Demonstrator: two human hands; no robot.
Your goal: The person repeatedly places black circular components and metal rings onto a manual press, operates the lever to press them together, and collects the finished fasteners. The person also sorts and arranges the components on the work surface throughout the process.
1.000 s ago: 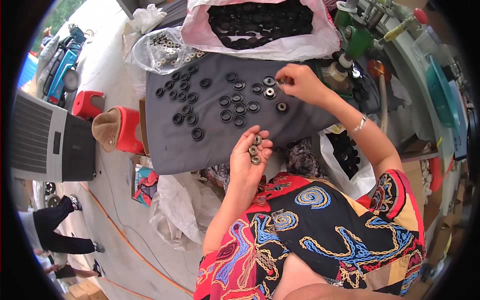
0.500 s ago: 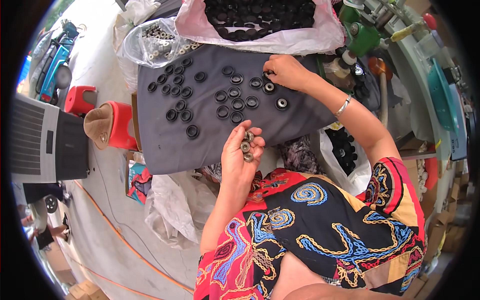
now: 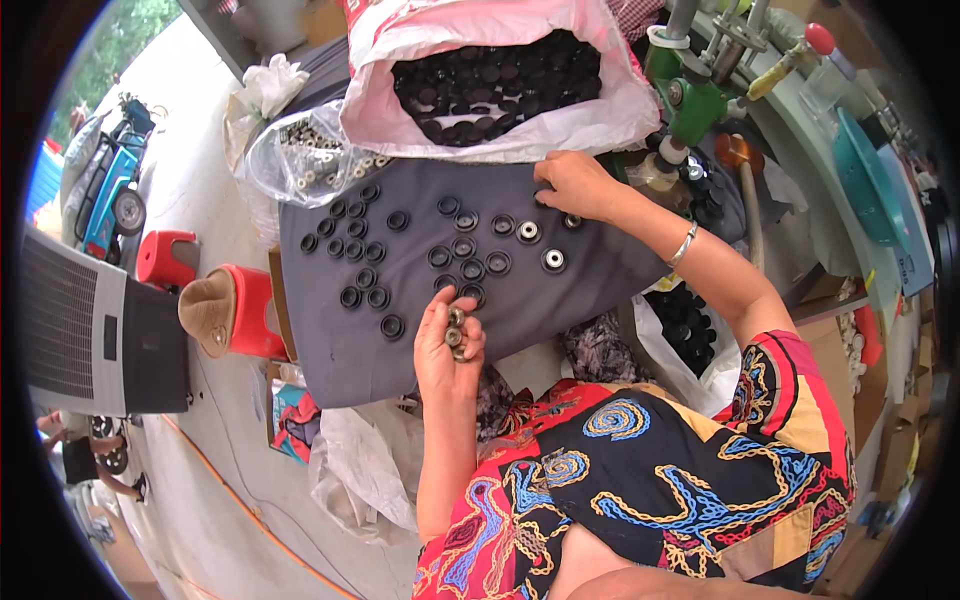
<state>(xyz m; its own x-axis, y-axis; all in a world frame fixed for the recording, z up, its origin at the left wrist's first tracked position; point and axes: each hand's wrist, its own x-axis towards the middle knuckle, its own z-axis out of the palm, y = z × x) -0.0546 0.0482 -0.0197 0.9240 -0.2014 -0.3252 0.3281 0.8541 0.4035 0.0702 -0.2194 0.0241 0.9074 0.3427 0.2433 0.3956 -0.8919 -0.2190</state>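
My left hand (image 3: 448, 345) is cupped palm up over the near part of a grey cloth (image 3: 340, 345), holding several small metal bearings (image 3: 455, 338). At the cloth's far right, my right hand (image 3: 580, 185) reaches down with its fingers bent together; what lies under the fingertips is mostly hidden. Black rings (image 3: 463, 248) are spread over the cloth in loose groups. Near the right hand, a black ring with a bright metal centre (image 3: 528, 232) lies beside another such ring (image 3: 553, 260). A third ring (image 3: 572, 220) shows partly beneath the right wrist.
Beyond the cloth stands a white sack (image 3: 370, 115) of black round parts. A clear bag (image 3: 280, 165) of small metal parts sits at its left. On the right are a green machine (image 3: 695, 105) and a hammer (image 3: 745, 165). A red stool (image 3: 250, 310) stands left.
The view has shifted, so the cloth appears lower. My right hand has moved off the ring with the metal centre, slightly farther right. My left hand still holds the bearings.
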